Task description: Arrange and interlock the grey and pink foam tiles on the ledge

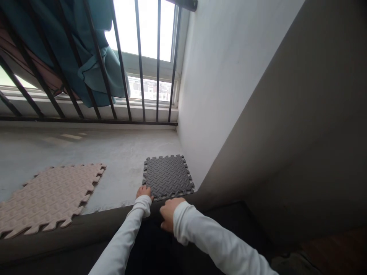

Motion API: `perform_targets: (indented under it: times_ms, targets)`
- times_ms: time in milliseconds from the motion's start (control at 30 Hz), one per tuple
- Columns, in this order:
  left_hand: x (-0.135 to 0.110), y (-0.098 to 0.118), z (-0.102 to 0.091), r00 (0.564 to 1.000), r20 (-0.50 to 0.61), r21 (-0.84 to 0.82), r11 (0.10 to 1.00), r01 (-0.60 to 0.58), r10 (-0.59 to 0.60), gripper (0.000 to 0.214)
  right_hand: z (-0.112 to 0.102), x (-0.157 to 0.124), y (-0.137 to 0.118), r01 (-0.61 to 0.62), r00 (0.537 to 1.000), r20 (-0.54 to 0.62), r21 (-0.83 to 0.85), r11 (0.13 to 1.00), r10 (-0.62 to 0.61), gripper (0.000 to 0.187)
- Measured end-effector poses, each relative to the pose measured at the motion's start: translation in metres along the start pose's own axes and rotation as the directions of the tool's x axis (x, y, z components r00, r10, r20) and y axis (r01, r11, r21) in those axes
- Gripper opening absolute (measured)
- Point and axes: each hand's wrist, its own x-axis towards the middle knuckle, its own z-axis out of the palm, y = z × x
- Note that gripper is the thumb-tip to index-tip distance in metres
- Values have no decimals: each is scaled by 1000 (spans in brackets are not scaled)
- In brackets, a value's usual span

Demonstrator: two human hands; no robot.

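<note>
The left hand (143,191) sits at the near left corner of a dark grey foam floor tile (167,177), its fingers bent down onto the tile's edge; whether it pinches the edge or only rests there, I cannot tell. The right hand (169,214) is curled just below the tile's near edge, by a dark ledge (71,233), and shows no clear hold on anything. The tile lies flat on a concrete floor (114,152), close to the corner under a white wall (223,84). A pale pink foam tile (48,198) lies toward the floor's left, well apart from it. So far, the two tiles' toothed edges are unjoined. Black window bars (140,61) and a teal cloth (86,57) stand beyond.
</note>
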Motion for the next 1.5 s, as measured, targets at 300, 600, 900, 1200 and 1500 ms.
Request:
perform_targets:
  times_ms: [300, 600, 900, 1200, 1500]
  targets:
    - [7, -15, 13, 999, -9, -31, 998, -51, 51, 61, 98, 71, 93, -460, 880, -19, 213, 862, 474, 79]
    - [25, -29, 32, 995, -17, -126, 987, -96, 94, 66, 107, 81, 114, -515, 832, -53, 293, 805, 552, 72]
    - [30, -35, 35, 990, -80, -143, 982, -126, 115, 63, 111, 82, 115, -513, 831, -69, 291, 808, 552, 67]
    - [10, -62, 18, 986, -165, -127, 992, -24, 3, 54, 91, 90, 110, -520, 851, 1, 124, 845, 524, 76]
    - [-62, -204, -22, 624, -189, -250, 651, 717, -759, 41, 83, 97, 109, -516, 856, 30, 20, 856, 516, 72]
